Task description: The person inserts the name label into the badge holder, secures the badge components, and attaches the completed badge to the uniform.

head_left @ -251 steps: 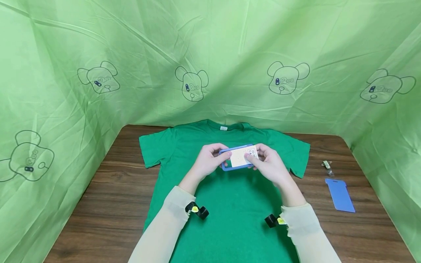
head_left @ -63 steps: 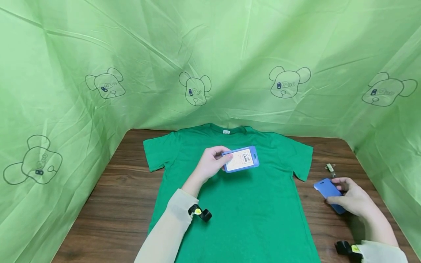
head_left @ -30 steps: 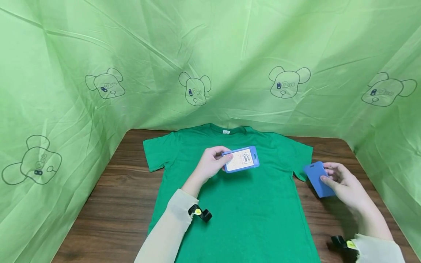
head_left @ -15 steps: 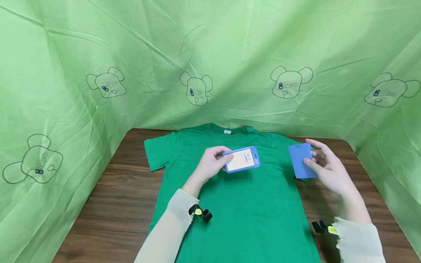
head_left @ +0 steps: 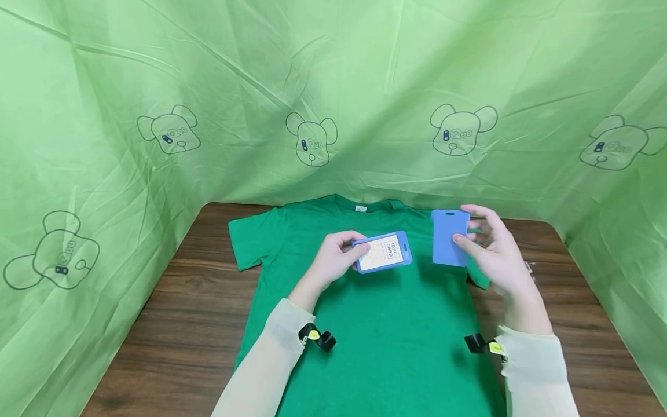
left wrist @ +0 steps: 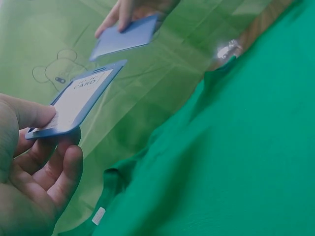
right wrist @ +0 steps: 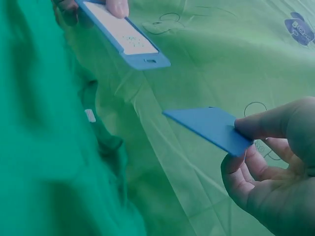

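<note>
My left hand (head_left: 333,258) pinches one end of a blue badge holder (head_left: 407,255), thumb on top and fingers beneath. A white card printed "ID/IC CARD" (left wrist: 83,93) sits within its frame, and the slotted end points right. To its right, my right hand (head_left: 495,249) grips a flat blue cover panel (head_left: 448,236) by its side edge, the slot at the top. In the right wrist view the thumb presses on the panel (right wrist: 209,127) with fingers underneath. Holder and panel are apart, both held above the green T-shirt (head_left: 385,324).
The shirt lies spread on a dark wooden table (head_left: 172,324), collar away from me. A small metal clip (head_left: 530,270) lies on the table at the right, partly hidden behind my right wrist. Light green cloth walls (head_left: 375,69) stand at the back and sides.
Earlier both hands were at the holder, the card partly out of it. Since then my right hand has picked the panel off the table and brought it up and left towards the holder.
</note>
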The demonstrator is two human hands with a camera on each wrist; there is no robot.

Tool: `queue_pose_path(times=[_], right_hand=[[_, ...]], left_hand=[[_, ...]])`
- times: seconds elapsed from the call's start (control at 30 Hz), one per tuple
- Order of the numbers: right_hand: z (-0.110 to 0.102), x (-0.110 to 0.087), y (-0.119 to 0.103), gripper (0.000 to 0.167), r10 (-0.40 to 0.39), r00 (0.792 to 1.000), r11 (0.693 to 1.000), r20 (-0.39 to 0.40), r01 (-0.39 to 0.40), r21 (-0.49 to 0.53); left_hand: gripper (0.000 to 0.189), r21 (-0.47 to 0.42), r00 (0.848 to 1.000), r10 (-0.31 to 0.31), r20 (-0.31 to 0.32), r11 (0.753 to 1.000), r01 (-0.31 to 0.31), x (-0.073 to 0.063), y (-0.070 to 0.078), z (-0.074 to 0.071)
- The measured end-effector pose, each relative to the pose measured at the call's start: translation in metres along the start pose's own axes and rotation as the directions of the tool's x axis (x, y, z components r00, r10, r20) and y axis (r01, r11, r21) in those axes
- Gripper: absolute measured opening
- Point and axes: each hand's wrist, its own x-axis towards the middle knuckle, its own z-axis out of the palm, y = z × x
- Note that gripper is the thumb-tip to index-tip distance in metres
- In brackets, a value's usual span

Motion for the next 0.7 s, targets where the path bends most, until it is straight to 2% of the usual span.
queue_pose_path(times=[0.27, 0.47, 0.7], right_hand=[[0.001, -0.004, 0.008, 0.055, 0.052, 0.999, 0.982, -0.016, -0.048, 0.181], [-0.001, -0.008, 0.01, 0.045, 0.017, 1.0, 0.939, 0.003, -0.017, 0.344], [0.001, -0.006, 0.007, 0.037, 0.072, 0.997, 0.94, 0.017, -0.074, 0.333]], left_hand=[[0.018, 0.001, 1.0, -0.01, -0.007, 1.0, 0.01, 0.0, -0.003, 0.0], [0.018, 0.003, 1.0, -0.018, -0.011, 1.0, 0.018, -0.001, -0.004, 0.001], [0.018, 0.006, 1.0, -0.006, -0.007, 1.0, 0.006, 0.001, -0.003, -0.002]])
